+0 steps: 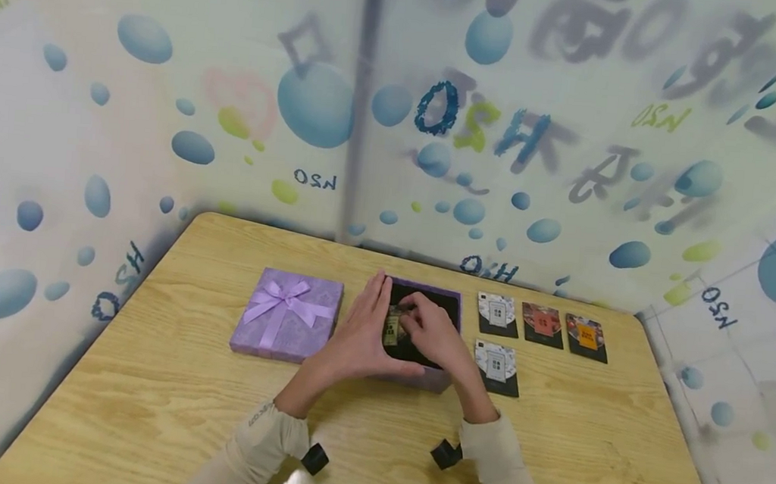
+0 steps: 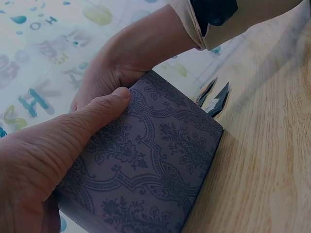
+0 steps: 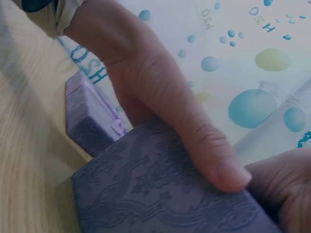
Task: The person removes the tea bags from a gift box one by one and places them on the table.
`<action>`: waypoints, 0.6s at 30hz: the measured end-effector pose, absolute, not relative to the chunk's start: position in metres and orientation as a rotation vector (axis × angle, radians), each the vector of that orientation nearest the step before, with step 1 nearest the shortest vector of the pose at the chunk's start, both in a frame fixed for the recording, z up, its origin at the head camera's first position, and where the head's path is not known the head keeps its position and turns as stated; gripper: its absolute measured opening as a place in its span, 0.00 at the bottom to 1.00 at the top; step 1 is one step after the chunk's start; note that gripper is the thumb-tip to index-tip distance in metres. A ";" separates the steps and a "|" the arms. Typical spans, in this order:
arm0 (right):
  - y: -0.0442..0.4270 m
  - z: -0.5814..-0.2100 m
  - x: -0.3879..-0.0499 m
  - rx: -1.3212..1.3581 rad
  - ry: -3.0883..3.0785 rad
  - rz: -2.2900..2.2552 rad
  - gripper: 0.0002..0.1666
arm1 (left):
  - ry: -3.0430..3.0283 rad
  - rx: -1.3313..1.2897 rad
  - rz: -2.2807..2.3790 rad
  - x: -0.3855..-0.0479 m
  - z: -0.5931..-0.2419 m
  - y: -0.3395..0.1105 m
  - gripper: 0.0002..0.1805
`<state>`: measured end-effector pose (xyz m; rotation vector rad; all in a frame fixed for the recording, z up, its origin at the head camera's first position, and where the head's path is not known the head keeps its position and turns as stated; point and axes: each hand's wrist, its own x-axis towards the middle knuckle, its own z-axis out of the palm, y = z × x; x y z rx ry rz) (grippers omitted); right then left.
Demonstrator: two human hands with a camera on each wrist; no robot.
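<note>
A purple patterned box (image 1: 460,297) with a dark interior stands uncovered at the middle of the table. My left hand (image 1: 356,338) rests along its left side. The fingers are straight toward the back corner, and the thumb (image 3: 214,165) presses the front wall. Inside the box lies a small flat packet (image 1: 391,327) with a yellow-green label. My right hand (image 1: 434,333) reaches in over the right part of the box, its fingers bent, and pinches at the packet's right edge. The fingertips are partly hidden, and both wrist views show only the box's outer wall.
A purple lid (image 1: 286,321) with a lilac ribbon bow lies left of the box. To the right are two white-and-black packets (image 1: 497,314), a red one (image 1: 543,324) and an orange one (image 1: 586,336). A patterned wall (image 1: 417,221) rises behind the wooden table (image 1: 144,390).
</note>
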<state>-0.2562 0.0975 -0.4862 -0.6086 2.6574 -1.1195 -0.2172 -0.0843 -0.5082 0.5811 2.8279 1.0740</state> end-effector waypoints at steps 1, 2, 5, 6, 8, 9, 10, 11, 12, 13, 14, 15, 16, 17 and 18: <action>0.099 -0.485 -0.256 -0.613 2.639 -1.133 0.14 | 2.832 0.584 1.077 -0.217 -0.508 -0.084 0.83; 0.100 -0.483 -0.255 -0.618 2.623 -1.146 0.14 | 2.834 0.586 1.081 -0.217 -0.509 -0.084 0.83; 0.104 -0.477 -0.254 -0.639 2.579 -1.189 0.15 | 2.846 0.589 1.063 -0.218 -0.508 -0.084 0.84; 0.105 -0.476 -0.253 -0.643 2.563 -1.205 0.15 | 2.847 0.588 1.055 -0.218 -0.508 -0.084 0.84; 0.107 -0.473 -0.253 -0.648 2.526 -1.240 0.15 | 2.851 0.591 1.042 -0.218 -0.508 -0.085 0.84; 0.108 -0.472 -0.253 -0.646 2.506 -1.256 0.15 | 2.854 0.593 1.036 -0.218 -0.508 -0.085 0.84; 0.109 -0.472 -0.253 -0.642 2.486 -1.270 0.15 | 2.850 0.590 1.037 -0.218 -0.507 -0.085 0.84; 0.109 -0.472 -0.253 -0.636 2.471 -1.279 0.15 | 2.848 0.586 1.030 -0.218 -0.507 -0.085 0.83; 0.110 -0.471 -0.253 -0.627 2.460 -1.284 0.15 | 2.846 0.584 1.030 -0.218 -0.507 -0.085 0.83; 0.110 -0.470 -0.252 -0.620 2.451 -1.289 0.15 | 2.847 0.582 1.030 -0.218 -0.507 -0.085 0.83; 0.111 -0.470 -0.252 -0.619 2.445 -1.295 0.15 | 2.848 0.578 1.031 -0.218 -0.507 -0.085 0.84; 0.113 -0.469 -0.252 -0.617 2.442 -1.300 0.15 | 2.845 0.574 1.033 -0.218 -0.507 -0.084 0.84; 0.114 -0.468 -0.251 -0.608 2.440 -1.309 0.15 | 2.843 0.567 1.032 -0.218 -0.507 -0.084 0.84; 0.116 -0.467 -0.249 -0.600 2.439 -1.321 0.14 | 2.843 0.565 1.035 -0.218 -0.508 -0.083 0.84; 0.117 -0.466 -0.248 -0.586 2.436 -1.338 0.14 | 2.842 0.561 1.039 -0.218 -0.508 -0.083 0.84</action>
